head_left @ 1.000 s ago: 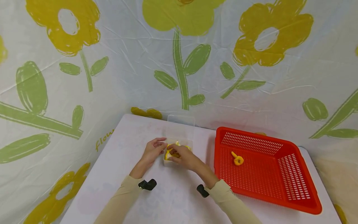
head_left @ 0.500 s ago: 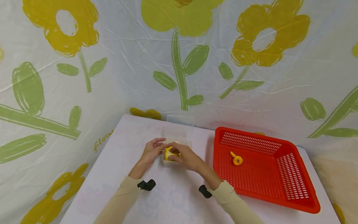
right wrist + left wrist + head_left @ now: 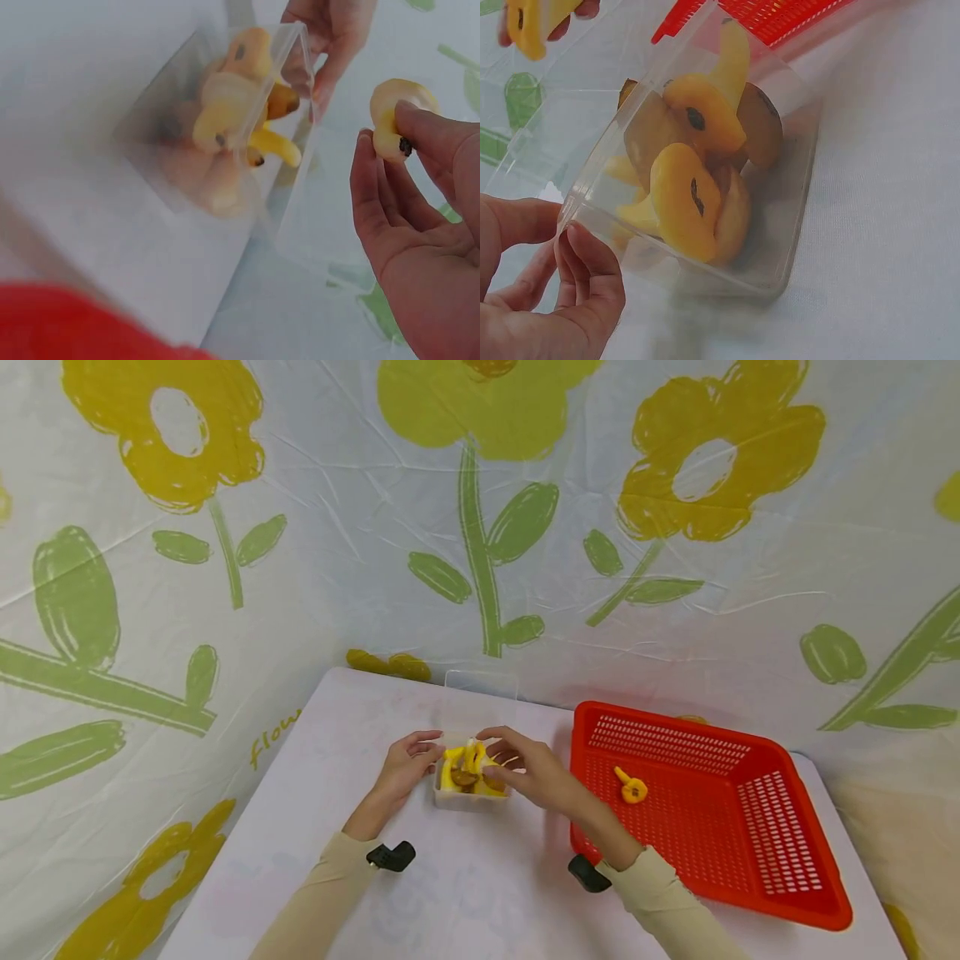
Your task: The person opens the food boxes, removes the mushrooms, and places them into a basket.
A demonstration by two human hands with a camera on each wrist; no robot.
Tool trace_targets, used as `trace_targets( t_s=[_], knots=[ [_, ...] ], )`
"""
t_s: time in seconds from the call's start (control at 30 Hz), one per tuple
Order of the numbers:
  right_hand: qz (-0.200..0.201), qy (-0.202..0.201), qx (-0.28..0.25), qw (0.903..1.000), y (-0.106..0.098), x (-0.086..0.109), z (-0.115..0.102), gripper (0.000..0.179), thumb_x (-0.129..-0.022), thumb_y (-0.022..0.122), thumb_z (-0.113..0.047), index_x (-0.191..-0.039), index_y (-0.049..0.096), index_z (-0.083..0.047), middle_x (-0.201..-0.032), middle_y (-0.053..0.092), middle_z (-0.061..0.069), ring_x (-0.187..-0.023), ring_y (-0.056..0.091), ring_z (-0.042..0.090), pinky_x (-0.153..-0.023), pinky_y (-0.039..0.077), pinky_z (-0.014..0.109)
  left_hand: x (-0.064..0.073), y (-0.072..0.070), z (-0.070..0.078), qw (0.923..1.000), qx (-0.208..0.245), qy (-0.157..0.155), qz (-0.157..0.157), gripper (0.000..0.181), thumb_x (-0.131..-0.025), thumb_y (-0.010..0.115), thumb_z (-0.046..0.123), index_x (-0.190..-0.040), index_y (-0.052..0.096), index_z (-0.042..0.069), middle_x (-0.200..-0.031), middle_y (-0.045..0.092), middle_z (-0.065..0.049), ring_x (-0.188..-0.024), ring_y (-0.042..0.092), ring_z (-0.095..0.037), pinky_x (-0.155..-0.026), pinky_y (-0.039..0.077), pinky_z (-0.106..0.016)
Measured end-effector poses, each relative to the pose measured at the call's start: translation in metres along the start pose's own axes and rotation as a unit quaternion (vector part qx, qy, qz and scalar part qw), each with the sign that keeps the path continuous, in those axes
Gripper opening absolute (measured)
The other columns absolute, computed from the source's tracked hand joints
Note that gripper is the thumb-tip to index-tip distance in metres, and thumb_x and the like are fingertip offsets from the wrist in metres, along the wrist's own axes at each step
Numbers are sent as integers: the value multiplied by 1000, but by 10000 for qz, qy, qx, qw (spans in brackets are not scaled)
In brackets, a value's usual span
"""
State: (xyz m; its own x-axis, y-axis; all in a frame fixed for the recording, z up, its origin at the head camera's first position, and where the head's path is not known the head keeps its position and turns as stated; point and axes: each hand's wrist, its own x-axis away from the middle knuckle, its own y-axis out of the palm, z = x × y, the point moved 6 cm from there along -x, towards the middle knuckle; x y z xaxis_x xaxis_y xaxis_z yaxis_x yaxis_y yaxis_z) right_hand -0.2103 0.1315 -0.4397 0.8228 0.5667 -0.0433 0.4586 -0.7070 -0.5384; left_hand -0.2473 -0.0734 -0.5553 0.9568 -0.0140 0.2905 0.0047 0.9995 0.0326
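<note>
A clear plastic box (image 3: pixel 471 800) stands on the table, holding several yellow curved pieces (image 3: pixel 686 199) with dark spots and some brown pieces (image 3: pixel 761 127). My left hand (image 3: pixel 403 770) is at the box's left side; the left wrist view shows its thumb and fingers pinching the rim corner. Just right of and above the box is my right hand (image 3: pixel 536 772). Between thumb and fingers it pinches a yellow piece (image 3: pixel 388 101) with a rounded end and a dark tip, apart from the box's contents in the right wrist view.
Behind the box its transparent lid (image 3: pixel 480 687) stands raised. A red perforated basket (image 3: pixel 705 893) sits to the right, with one yellow stalked piece (image 3: pixel 633 790) inside. A flower-print cloth (image 3: pixel 337 527) hangs behind the table (image 3: pixel 420 893).
My right hand has moved from over the box to the right and up, uncovering the yellow and brown pieces. The left hand stays at the box's left side.
</note>
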Motion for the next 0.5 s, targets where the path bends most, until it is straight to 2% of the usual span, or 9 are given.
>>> trace_targets(
  t_s=[0.13, 0.4, 0.5],
  knots=[
    [116, 180, 46, 9998, -14, 10, 6, 45, -98, 69, -11, -141, 55, -12, -131, 64, 11, -116, 64, 29, -99, 53, 46, 1, 0, 0, 10000, 34, 19, -4, 33, -99, 69, 12, -131, 67, 7, -110, 66, -11, -92, 61, -21, -75, 54, -23],
    [490, 657, 280, 9962, -41, 32, 16, 42, -97, 72, -13, -136, 57, -17, -125, 67, 8, -111, 66, 26, -95, 56, 41, 2, 1, 1, 10000, -32, -42, 25, 35, -99, 69, 14, -134, 65, 7, -113, 65, -12, -100, 61, -29, -78, 54, -24],
    [669, 707, 329, 9947, -52, 41, 18, 42, -96, 73, -13, -135, 57, -13, -123, 67, 9, -111, 66, 28, -92, 57, 39, 2, 1, 0, 10000, -45, -71, 39, 34, -99, 69, 14, -133, 65, 8, -113, 65, -12, -101, 61, -30, -79, 55, -25]
  ],
)
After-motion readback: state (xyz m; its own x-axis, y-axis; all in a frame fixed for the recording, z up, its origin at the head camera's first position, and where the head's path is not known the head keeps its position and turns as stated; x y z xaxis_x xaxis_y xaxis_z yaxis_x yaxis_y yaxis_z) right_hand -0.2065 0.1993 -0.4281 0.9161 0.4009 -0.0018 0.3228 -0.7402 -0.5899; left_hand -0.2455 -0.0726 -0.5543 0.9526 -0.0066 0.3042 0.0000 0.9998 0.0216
